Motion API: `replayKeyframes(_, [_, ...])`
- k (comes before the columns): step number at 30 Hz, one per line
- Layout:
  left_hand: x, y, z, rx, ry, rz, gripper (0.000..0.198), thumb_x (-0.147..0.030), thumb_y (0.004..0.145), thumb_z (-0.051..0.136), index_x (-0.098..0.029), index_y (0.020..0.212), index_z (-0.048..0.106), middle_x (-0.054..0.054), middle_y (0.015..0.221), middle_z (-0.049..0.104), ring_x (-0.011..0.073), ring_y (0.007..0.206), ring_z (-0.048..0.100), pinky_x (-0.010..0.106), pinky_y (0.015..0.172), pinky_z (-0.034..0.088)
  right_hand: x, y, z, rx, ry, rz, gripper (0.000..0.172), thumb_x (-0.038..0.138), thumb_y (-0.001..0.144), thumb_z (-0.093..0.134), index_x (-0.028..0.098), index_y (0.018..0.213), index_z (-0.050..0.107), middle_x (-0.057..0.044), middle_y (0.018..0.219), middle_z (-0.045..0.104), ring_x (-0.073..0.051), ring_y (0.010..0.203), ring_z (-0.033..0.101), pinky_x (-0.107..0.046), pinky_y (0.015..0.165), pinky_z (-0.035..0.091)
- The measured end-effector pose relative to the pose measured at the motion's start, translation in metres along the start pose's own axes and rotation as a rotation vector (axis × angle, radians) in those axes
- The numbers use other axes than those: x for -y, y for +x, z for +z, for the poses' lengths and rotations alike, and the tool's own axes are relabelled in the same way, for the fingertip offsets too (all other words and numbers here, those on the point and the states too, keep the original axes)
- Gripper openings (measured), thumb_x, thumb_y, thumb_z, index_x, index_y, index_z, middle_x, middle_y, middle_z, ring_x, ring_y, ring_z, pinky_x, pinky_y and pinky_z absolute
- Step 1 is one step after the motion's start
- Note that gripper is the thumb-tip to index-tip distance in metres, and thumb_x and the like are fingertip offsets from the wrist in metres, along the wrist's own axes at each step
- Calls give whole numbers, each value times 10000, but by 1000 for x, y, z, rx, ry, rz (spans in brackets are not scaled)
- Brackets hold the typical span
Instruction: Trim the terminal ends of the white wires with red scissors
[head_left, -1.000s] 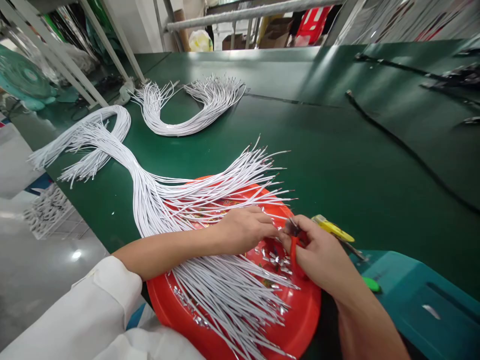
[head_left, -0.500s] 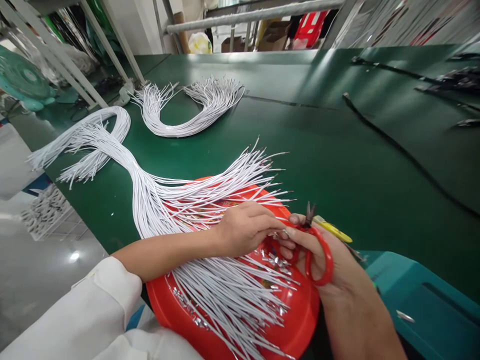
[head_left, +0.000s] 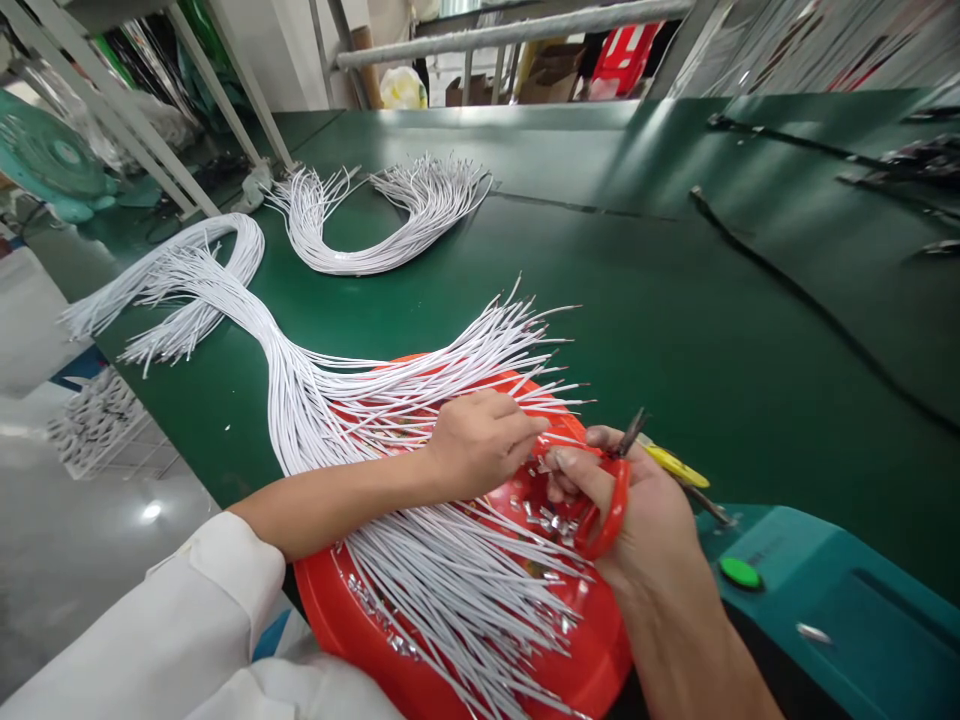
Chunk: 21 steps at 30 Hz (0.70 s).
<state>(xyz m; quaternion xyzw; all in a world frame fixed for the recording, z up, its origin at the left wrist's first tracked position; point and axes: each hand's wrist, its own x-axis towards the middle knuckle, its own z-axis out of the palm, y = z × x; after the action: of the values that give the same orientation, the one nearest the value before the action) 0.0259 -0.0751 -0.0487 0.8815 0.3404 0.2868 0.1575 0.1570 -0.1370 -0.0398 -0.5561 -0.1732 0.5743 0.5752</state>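
My left hand (head_left: 480, 445) is closed over the fanned white wires (head_left: 300, 390), with thumb and forefinger pinched on what looks like a single wire end. My right hand (head_left: 637, 500) has red-handled scissors (head_left: 616, 500) hooked in it, dark blades pointing up and away. Its thumb and fingertips are bent together just right of my left fingertips; any small piece between them is too small to make out. Under both hands lies a red tray (head_left: 326, 610). Small shiny metal bits (head_left: 551, 522) are scattered in it, and some lower wire ends carry shiny tips.
A white wire bundle (head_left: 360, 260) lies curved at the back, and another bundle (head_left: 240, 240) at the left edge. A yellow-handled tool (head_left: 675, 465) sits beside a teal machine cover (head_left: 825, 600) with a green button (head_left: 741, 573). Black cable (head_left: 810, 300) crosses the green table (head_left: 600, 270).
My hands, touching before, have moved slightly apart. My right hand with the scissors has shifted left and turned, uncovering the green button. My left hand has risen a little.
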Motion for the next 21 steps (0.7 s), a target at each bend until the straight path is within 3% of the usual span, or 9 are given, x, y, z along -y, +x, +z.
replayKeyframes(5, [-4, 9, -3, -41, -314, -328, 132, -230, 800, 591, -165, 799, 706, 45, 732, 679, 122, 688, 592, 262, 689, 486, -3, 1, -4, -86, -226, -121, 427, 372, 527, 772, 231, 813, 488, 41, 575, 572, -114, 472, 512, -238, 453, 422])
replayKeyframes(10, [-11, 13, -2, 46, -812, -691, 147, -210, 737, 668, -115, 845, 700, 69, 798, 695, 104, 677, 611, 251, 671, 507, -10, 8, -11, -213, -581, -307, 307, 447, 674, 670, 210, 828, 551, 10, 642, 575, -134, 557, 533, -258, 522, 435])
replayKeyframes(15, [-12, 15, -4, 53, -951, -809, 118, -166, 696, 695, -95, 789, 698, 59, 750, 681, 85, 647, 588, 239, 662, 489, -13, 4, -10, -270, -670, -577, 236, 421, 741, 615, 201, 811, 568, -23, 731, 619, -150, 643, 579, -268, 611, 461])
replayKeyframes(21, [-13, 15, -6, 89, -1184, -878, 118, -170, 693, 687, -73, 758, 675, 9, 624, 627, 52, 548, 538, 208, 593, 454, -22, 7, -16, -309, -1297, -775, 296, 410, 783, 524, 171, 916, 638, -30, 560, 583, -164, 496, 514, -260, 486, 334])
